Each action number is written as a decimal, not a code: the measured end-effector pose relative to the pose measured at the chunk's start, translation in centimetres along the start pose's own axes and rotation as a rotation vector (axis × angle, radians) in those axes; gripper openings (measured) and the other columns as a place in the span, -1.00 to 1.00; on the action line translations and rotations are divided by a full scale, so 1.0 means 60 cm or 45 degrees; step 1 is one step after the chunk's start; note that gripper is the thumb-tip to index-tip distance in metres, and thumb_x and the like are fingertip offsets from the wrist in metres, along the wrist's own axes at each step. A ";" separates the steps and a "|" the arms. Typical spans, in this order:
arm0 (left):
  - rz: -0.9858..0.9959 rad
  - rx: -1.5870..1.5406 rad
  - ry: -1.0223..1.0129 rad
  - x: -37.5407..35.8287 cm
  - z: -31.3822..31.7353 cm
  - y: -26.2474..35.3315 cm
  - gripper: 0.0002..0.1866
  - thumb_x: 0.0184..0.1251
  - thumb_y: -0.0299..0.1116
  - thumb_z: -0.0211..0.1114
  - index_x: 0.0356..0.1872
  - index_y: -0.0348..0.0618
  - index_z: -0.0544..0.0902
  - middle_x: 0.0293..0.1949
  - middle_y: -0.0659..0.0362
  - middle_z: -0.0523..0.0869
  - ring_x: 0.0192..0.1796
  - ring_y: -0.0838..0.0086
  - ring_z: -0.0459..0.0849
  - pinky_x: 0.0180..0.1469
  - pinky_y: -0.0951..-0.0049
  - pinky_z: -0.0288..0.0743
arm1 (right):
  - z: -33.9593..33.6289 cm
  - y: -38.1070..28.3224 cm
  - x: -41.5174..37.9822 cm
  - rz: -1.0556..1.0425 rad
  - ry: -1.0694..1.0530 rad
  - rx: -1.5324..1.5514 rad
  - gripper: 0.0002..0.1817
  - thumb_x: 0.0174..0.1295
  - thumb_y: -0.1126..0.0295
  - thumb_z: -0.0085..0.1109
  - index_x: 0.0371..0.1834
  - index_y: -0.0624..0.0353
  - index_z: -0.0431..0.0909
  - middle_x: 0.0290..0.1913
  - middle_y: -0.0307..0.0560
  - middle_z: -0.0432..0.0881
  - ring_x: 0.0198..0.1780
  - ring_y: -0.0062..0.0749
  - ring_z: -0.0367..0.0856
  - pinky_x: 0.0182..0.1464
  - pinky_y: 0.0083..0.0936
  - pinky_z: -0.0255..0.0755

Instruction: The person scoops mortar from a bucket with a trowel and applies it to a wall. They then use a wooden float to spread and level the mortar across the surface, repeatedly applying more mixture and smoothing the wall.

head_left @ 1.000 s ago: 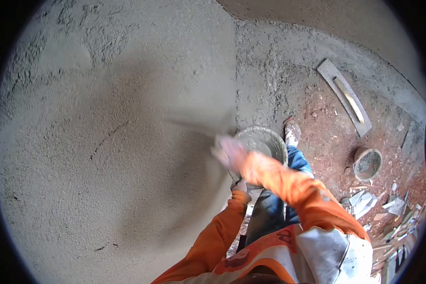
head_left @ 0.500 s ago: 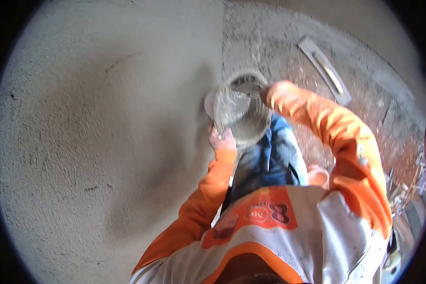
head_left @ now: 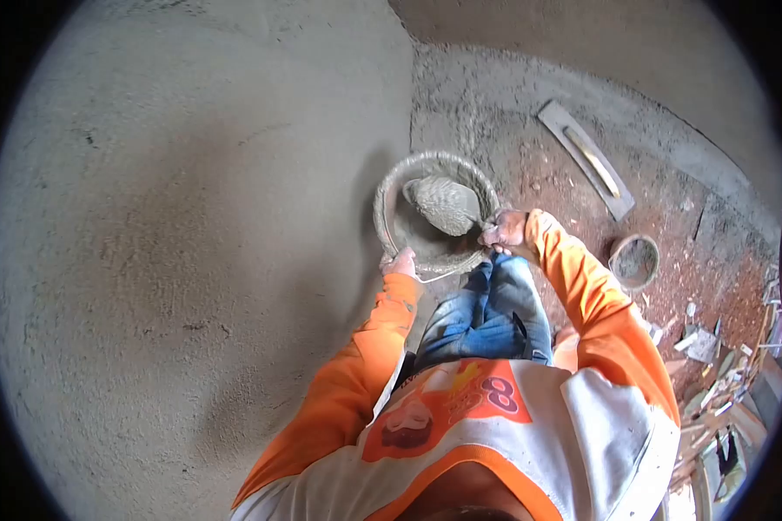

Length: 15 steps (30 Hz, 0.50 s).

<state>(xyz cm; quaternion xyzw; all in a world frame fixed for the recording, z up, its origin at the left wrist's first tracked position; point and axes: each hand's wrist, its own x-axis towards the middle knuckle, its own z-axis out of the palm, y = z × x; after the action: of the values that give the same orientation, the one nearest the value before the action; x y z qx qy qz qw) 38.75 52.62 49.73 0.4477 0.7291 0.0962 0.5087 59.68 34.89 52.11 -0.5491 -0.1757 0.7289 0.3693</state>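
A mortar-smeared bucket [head_left: 382, 217] is in front of my legs, its opening towards me. My left hand [head_left: 400, 262] is closed on its near-left rim, beside the thin wire handle. At the right side of the rim, my right hand [head_left: 506, 231] is closed round what looks like a trowel handle, mostly hidden by the fingers. A thick heap of wet grey mortar [head_left: 443, 205] lies over the trowel's blade inside the bucket and covers it.
A plastered grey wall [head_left: 191, 260] fills the left side. On the rough floor at right lie a long float with a handle [head_left: 593, 161] and a small round container [head_left: 634, 262]. Wood scraps and debris [head_left: 730, 382] are piled at lower right.
The bucket has tipped to show its inside more, and mortar now sits heaped on the trowel. My right hand has moved down along the rim. The small container has come into view.
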 end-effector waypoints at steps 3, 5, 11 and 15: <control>-0.004 0.095 -0.135 0.018 -0.017 -0.014 -0.56 -0.24 -0.37 0.23 -0.19 -0.18 0.42 -0.37 0.08 0.49 -0.54 0.30 0.46 -0.54 0.21 0.40 | -0.005 -0.039 -0.054 0.074 0.148 0.062 -0.82 0.06 0.34 0.11 -0.44 0.27 0.52 -0.65 -0.15 0.50 -0.69 -0.52 0.45 -0.63 -0.58 0.37; -0.374 0.231 -0.119 -0.022 -0.030 0.011 -0.57 -0.24 -0.37 0.22 -0.20 -0.18 0.42 -0.36 0.09 0.49 -0.45 0.28 0.48 -0.50 0.21 0.41 | -0.017 -0.043 -0.099 -0.175 0.300 0.242 -0.78 0.10 0.28 0.11 -0.44 0.24 0.51 -0.62 -0.18 0.49 -0.66 -0.55 0.43 -0.64 -0.57 0.34; -0.159 0.063 -0.062 -0.018 -0.088 -0.089 -0.62 -0.24 -0.37 0.22 -0.25 -0.20 0.48 -0.38 0.10 0.51 -0.44 0.27 0.50 -0.45 0.22 0.42 | -0.040 -0.079 -0.141 -0.770 1.305 0.379 -0.76 0.20 0.26 0.06 -0.46 0.22 0.43 -0.62 -0.23 0.47 -0.61 -0.60 0.42 -0.52 -0.61 0.33; -0.302 0.293 -0.037 -0.053 -0.108 -0.090 -0.64 -0.23 -0.36 0.23 -0.29 -0.28 0.54 -0.40 0.11 0.56 -0.43 0.33 0.51 -0.38 0.28 0.43 | -0.101 -0.094 0.003 -0.774 2.466 -0.061 -0.72 0.19 0.24 0.09 -0.45 0.27 0.41 -0.60 -0.10 0.52 -0.57 -0.33 0.47 -0.49 -0.44 0.35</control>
<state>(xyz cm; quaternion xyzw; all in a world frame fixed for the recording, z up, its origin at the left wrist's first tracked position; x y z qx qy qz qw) 30.66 49.12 51.59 0.4151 0.7756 -0.0550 0.4725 67.24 37.86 53.68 -0.8429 0.0523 -0.1580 0.5116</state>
